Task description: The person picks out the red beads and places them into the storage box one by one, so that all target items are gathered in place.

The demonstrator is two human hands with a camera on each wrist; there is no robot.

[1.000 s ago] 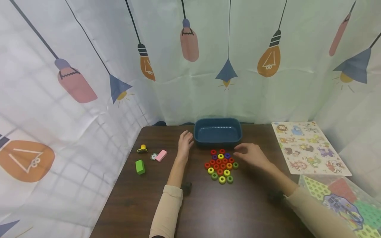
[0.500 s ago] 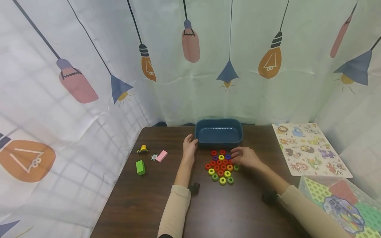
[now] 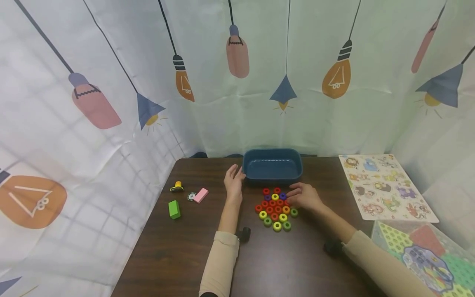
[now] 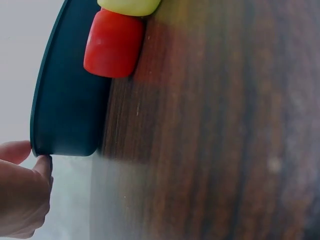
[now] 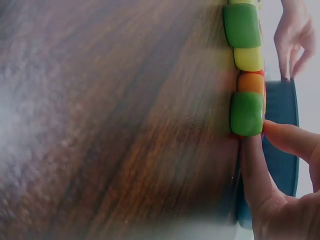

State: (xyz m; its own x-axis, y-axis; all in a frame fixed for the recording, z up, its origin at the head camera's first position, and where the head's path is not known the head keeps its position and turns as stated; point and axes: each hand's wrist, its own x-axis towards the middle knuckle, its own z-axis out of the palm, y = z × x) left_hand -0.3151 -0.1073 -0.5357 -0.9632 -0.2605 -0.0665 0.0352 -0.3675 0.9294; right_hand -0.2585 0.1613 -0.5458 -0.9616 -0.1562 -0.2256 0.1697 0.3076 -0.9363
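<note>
Lying at fingertips of the right hand (image 3: 305,197), the rings (image 3: 279,212) are judged light, stiff, slick, best pinched by outer walls; whether one is pinched cannot be told. On the left hand (image 3: 233,184), fingers are spread.

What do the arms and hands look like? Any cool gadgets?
The left hand and right hand wear no gloves. The left sleeve and right sleeve are plain beige. A small black gadget pokes out near each sleeve's end.

Green block (image 3: 174,209) and pink block (image 3: 201,195), left.
An animal sheet (image 3: 388,187) lies far right, a bright box (image 3: 430,253) nearer.
</note>
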